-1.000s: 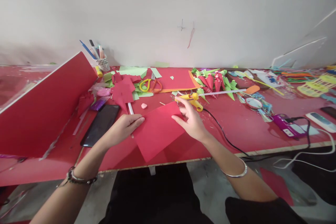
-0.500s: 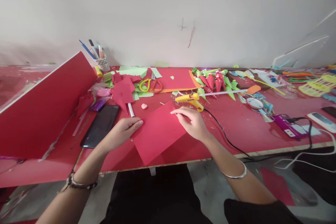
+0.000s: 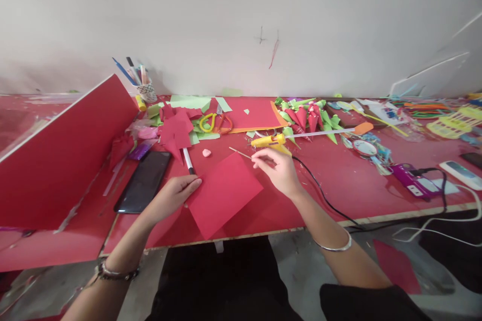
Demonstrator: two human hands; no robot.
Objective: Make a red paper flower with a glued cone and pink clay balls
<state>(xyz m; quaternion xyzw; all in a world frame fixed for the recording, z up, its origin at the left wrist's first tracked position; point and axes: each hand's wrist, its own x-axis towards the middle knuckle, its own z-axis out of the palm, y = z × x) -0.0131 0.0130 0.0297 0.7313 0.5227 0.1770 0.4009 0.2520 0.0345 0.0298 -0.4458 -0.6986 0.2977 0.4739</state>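
Observation:
A square sheet of red paper point(image 3: 226, 193) is held at its left corner by my left hand point(image 3: 179, 193), thumb on top. Its right corner is free. Beyond the paper's far corner, my right hand point(image 3: 276, 170) pinches the near end of a thin wooden stick point(image 3: 239, 152). The stick's other end points left, toward a small pink lump point(image 3: 206, 152). Just behind my right hand lies a yellow glue gun point(image 3: 268, 141), partly covered by the fingers. A white marker point(image 3: 187, 157) with a black cap lies beyond my left hand.
A black phone point(image 3: 143, 183) lies left, beside a leaning red board point(image 3: 75, 155). Red and green paper pieces point(image 3: 176, 128), scissors point(image 3: 208, 123) and rolled paper flowers point(image 3: 311, 115) lie along the back. A purple power strip point(image 3: 416, 180) and the glue gun's black cord point(image 3: 320, 188) are at right.
My right hand has let go of the red paper's right corner and moved slightly to the thin stick's end. The paper has shifted a little left, still in my left hand.

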